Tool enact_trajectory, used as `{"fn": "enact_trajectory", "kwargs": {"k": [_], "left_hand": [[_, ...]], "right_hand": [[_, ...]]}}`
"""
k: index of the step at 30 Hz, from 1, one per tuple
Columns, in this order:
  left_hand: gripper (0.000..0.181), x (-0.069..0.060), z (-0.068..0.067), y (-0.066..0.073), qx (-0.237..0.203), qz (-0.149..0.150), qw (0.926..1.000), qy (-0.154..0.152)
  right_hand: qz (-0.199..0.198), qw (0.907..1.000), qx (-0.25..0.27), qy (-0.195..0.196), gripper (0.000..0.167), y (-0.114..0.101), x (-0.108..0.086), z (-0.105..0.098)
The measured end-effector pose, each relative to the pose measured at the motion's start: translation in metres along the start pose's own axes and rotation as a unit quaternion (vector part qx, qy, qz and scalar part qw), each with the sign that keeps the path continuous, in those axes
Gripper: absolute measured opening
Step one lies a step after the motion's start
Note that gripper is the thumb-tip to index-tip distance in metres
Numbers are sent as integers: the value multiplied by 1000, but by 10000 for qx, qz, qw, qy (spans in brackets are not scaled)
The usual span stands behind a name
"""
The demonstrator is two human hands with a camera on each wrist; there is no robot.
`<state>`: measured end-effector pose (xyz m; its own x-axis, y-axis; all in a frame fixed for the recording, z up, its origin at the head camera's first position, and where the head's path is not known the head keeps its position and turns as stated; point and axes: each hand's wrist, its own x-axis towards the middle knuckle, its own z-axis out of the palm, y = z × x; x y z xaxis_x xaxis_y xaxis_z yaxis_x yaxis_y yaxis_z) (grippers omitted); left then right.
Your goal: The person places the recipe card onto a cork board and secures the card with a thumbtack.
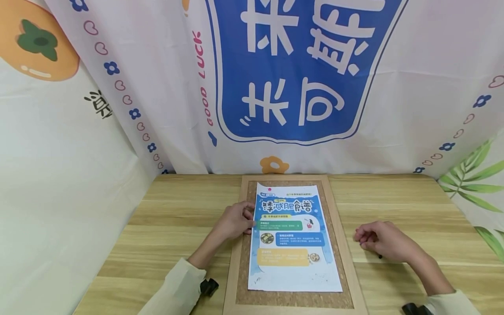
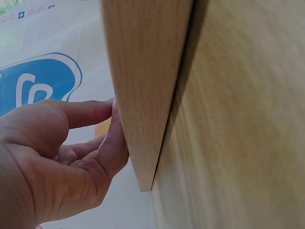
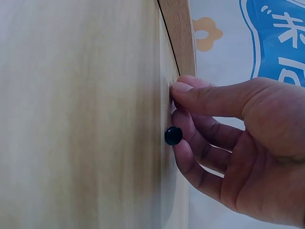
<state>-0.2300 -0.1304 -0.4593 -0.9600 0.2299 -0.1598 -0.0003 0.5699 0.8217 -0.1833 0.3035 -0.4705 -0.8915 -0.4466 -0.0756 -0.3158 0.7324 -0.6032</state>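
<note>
A printed recipe poster sheet [image 1: 291,278] with a blue header lies on a wood-framed cork board [image 1: 299,299]. My left hand [image 1: 233,219] reaches over the board's left side. In the left wrist view the thumb and index fingertips [image 2: 113,110] meet just above the board's frame [image 2: 143,95], and in the head view they pinch the sheet's left edge. To the right of the board, my right hand [image 1: 387,241] has its curled fingertips at the tabletop. A black round-headed push pin [image 3: 173,135] stands beside its fingers. Whether thumb and index hold another small thing is hidden.
The wood-grain table [image 1: 177,210] extends on both sides of the board. Behind it hangs a white curtain [image 1: 177,87] with a large blue printed sign. A black wrist strap [image 1: 209,287] sits on the left sleeve.
</note>
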Motion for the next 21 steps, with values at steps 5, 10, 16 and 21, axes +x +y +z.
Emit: {"fn": "enact_trajectory", "kwargs": {"k": [5, 10, 16, 21], "left_hand": [[45, 0, 0, 0, -25, -8, 10000, 7], [44, 0, 0, 0, 18, -2, 10000, 2], [44, 1, 0, -1, -8, 25, 10000, 9], [45, 1, 1, -1, -7, 43, 10000, 15]], "right_hand": [[-47, 10000, 43, -59, 12, 0, 0, 0], [-192, 9997, 162, -56, 10, -1, 3, -2], [-195, 9996, 217, -32, 7, -4, 12, -3], [-294, 9992, 250, 69, 8, -6, 17, -5]]}}
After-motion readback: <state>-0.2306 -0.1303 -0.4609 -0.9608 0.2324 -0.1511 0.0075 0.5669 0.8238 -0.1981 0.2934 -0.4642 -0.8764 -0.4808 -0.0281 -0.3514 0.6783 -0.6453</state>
